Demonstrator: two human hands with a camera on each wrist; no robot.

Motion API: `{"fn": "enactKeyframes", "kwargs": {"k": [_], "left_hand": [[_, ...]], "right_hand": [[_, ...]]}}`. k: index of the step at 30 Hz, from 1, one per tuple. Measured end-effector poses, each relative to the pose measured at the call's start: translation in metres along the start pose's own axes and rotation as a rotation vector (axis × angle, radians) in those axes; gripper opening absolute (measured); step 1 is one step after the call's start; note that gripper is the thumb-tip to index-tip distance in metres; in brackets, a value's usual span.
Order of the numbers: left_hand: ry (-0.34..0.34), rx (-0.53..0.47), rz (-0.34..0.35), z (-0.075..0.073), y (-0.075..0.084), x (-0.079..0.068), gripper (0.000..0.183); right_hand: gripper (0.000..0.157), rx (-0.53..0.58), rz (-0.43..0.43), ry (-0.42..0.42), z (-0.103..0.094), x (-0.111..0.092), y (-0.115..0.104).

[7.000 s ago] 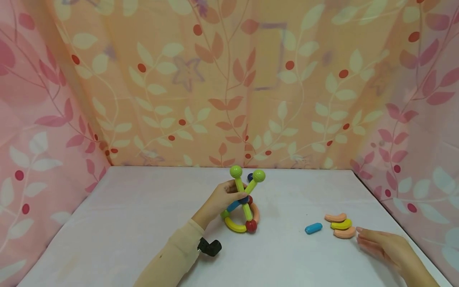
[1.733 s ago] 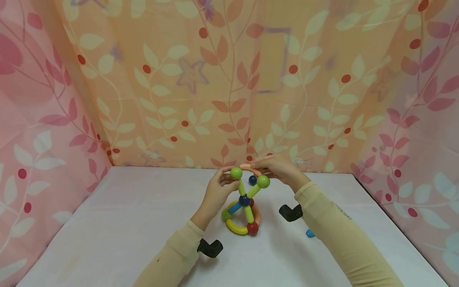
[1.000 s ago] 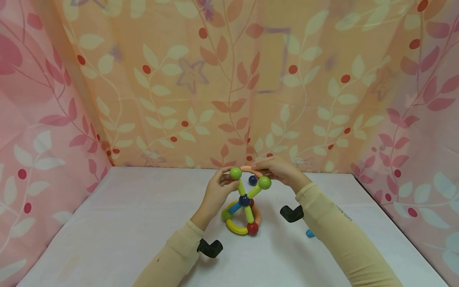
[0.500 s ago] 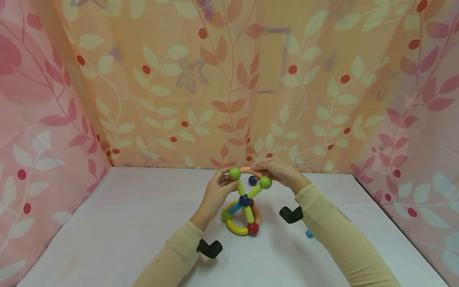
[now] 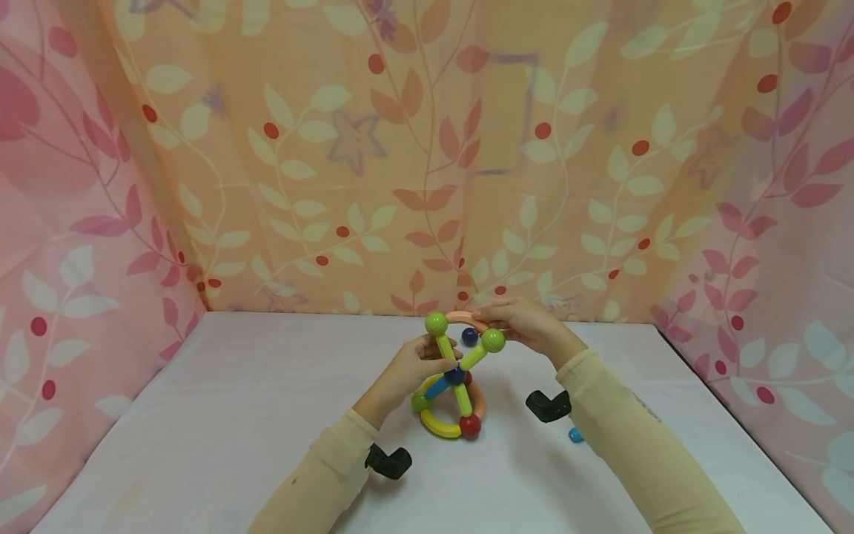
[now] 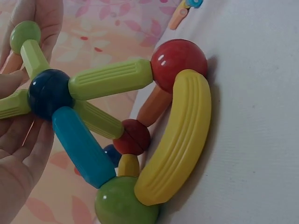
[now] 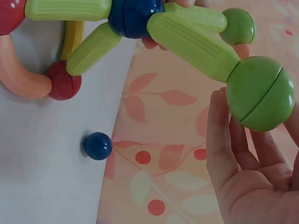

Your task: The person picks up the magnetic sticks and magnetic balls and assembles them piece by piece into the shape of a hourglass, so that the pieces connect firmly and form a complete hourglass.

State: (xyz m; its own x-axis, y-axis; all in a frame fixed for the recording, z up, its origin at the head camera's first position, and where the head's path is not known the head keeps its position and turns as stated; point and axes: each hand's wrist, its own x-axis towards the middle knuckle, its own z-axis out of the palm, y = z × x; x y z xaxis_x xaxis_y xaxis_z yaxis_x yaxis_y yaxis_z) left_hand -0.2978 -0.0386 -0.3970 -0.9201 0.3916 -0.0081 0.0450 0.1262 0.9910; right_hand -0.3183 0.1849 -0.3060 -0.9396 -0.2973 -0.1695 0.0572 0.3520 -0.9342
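Note:
A magnetic stick-and-ball construction stands on the white table. Its base is a ring of curved rods, one of them yellow (image 6: 189, 133), joined by red and green balls. Straight rods climb from it to a dark blue hub ball (image 6: 51, 94). Two green rods fork upward to green balls (image 5: 437, 323), and an orange curved rod (image 5: 460, 317) arches between these tops. My left hand (image 5: 407, 371) pinches the construction at the hub and the left upper green rod. At the right green ball (image 7: 259, 93), my right hand (image 5: 530, 326) holds the orange curved rod from above.
A loose dark blue ball (image 7: 98, 146) lies on the table (image 5: 233, 430) behind the construction, near the back edge. Part of a blue rod (image 5: 576, 435) shows beside the right sleeve (image 5: 627, 437). Black wrist mounts (image 5: 390, 463) stick out from both forearms. Patterned cloth (image 5: 300, 185) encloses the table.
From beside the curved rods at right, my right hand has brought an orange one to the construction's top. My left hand has just slid down from the left green ball to the hub.

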Motion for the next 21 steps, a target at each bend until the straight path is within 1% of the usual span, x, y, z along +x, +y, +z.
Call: {"fn": "enactKeyframes", "kwargs": {"k": [3,6,9,12,14,18,21], "left_hand": [[-0.006,-0.011,-0.002,0.000,-0.002,0.002,0.037],[-0.012,-0.007,-0.008,0.001,-0.004,0.004,0.036],[-0.018,0.007,-0.017,0.002,-0.005,0.004,0.037],[-0.031,0.028,-0.008,0.002,-0.008,0.004,0.038],[-0.052,0.033,0.005,0.002,-0.008,0.003,0.039],[-0.095,0.016,0.019,0.002,-0.009,0.004,0.042],[-0.103,0.017,0.018,0.002,-0.009,0.005,0.043]], "right_hand": [[0.042,0.002,0.008,0.026,-0.002,0.003,0.007],[0.044,0.018,0.038,0.075,-0.007,0.009,0.019],[0.046,0.062,0.072,0.134,-0.010,0.019,0.037],[0.045,0.096,0.082,0.187,-0.011,0.028,0.057],[0.044,0.112,0.085,0.215,-0.010,0.031,0.067],[0.044,0.154,0.079,0.221,-0.009,0.027,0.079],[0.046,0.168,0.086,0.206,-0.012,0.019,0.084]]}}
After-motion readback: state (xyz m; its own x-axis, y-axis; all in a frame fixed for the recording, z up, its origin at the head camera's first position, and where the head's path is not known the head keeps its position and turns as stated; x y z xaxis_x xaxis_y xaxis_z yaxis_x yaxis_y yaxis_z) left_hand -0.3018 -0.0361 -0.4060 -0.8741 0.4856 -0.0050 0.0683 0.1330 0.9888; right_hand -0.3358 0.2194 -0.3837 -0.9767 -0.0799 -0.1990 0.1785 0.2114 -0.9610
